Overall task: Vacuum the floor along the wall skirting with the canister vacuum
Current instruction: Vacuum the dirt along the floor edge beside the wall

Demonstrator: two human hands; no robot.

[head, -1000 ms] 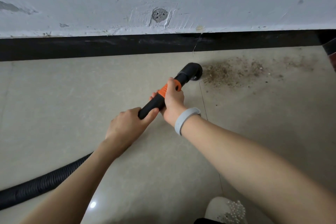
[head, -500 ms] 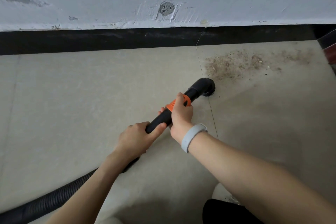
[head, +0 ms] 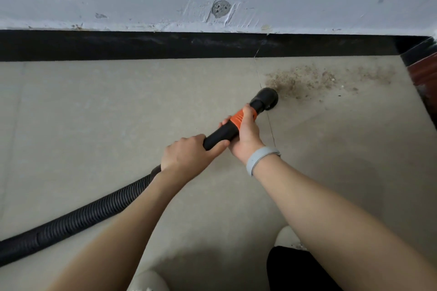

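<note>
Black wand (head: 222, 133) with orange collar (head: 241, 117), round black nozzle (head: 266, 98) on the floor (head: 118, 113) at the left edge of the dust (head: 314, 80), near the black skirting (head: 142, 46). Ribbed hose (head: 78, 218) trails lower left. Right hand (head: 246, 133) grips the collar; left hand (head: 189, 153) grips the wand behind it.

The ribbed hose (head: 78, 220) runs off the picture's left edge, so the canister is out of view. The left hand (head: 189, 156) covers where hose meets wand (head: 220, 136). The nozzle (head: 266, 99) mouth faces the floor (head: 94, 113), unseen. A reddish object (head: 424, 73) is cut off at right.
</note>
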